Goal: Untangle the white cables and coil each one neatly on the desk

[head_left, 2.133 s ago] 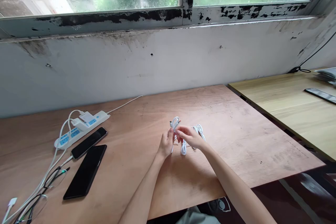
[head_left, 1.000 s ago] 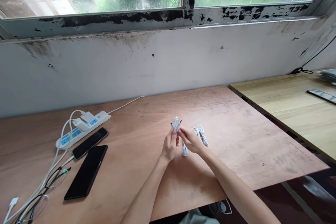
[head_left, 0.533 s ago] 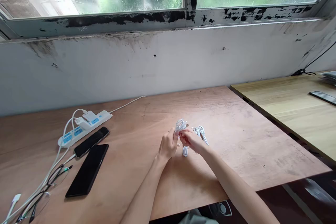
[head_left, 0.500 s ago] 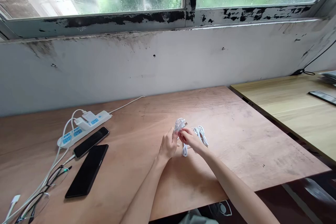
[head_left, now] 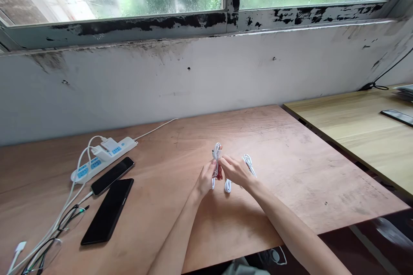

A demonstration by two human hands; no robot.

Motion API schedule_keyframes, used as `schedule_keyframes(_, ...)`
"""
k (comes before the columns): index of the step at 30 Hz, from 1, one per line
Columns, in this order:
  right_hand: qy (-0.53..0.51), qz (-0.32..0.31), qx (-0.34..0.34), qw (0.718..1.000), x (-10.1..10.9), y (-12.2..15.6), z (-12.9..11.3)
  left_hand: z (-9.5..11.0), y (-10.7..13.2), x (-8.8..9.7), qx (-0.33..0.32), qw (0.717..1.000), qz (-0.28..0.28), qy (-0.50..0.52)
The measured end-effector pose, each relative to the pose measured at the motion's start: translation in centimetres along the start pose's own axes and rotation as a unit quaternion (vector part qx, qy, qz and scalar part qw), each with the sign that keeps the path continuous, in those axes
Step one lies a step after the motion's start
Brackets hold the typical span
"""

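Note:
A white USB cable (head_left: pixel 217 151), folded into a bundle, stands upright between my two hands above the table, its plug ends at the top. My left hand (head_left: pixel 205 177) is closed around the bundle's left side. My right hand (head_left: pixel 237 169) pinches it from the right with bent fingers. Behind and below my right hand lie more coiled white cables: one coil (head_left: pixel 248 161) beyond the wrist, and one small loop (head_left: pixel 227 186) under the fingers, both on the table. Part of these coils is hidden by my right hand.
To the left, a white power strip (head_left: pixel 124 145) holds plugged-in chargers. Near it lie a phone (head_left: pixel 112 176), a larger black phone (head_left: pixel 108 212) and eyeglasses (head_left: pixel 48 240) among white cords. The brown table (head_left: pixel 180 223) meets a lighter table (head_left: pixel 355 129) at the right, with a gap between.
The cable bundle has turned from tilted to upright, its plugs now pointing up. Both hands have shifted slightly, and my left hand sits a little lower on the bundle.

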State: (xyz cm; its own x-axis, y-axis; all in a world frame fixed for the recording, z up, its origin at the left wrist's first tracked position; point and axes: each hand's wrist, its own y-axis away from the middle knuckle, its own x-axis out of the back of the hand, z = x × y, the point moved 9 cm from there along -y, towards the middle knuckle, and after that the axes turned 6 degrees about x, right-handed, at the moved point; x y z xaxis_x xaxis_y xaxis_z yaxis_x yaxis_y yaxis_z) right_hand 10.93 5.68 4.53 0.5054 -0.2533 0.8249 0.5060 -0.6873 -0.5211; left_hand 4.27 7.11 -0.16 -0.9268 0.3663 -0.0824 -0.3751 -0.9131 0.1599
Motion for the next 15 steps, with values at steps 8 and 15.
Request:
schedule_keyframes(8,-0.411,0.093,-0.208,0.883,-1.4,0.6,2.0,3.9,1.8,1.1,-0.199,0.877,0.160,-0.406)
schedule_keyframes(15,-0.574,0.031,-0.302,0.761,-4.7,1.5,2.2,3.8,1.3,1.2,-0.172,0.859,0.183,-0.447)
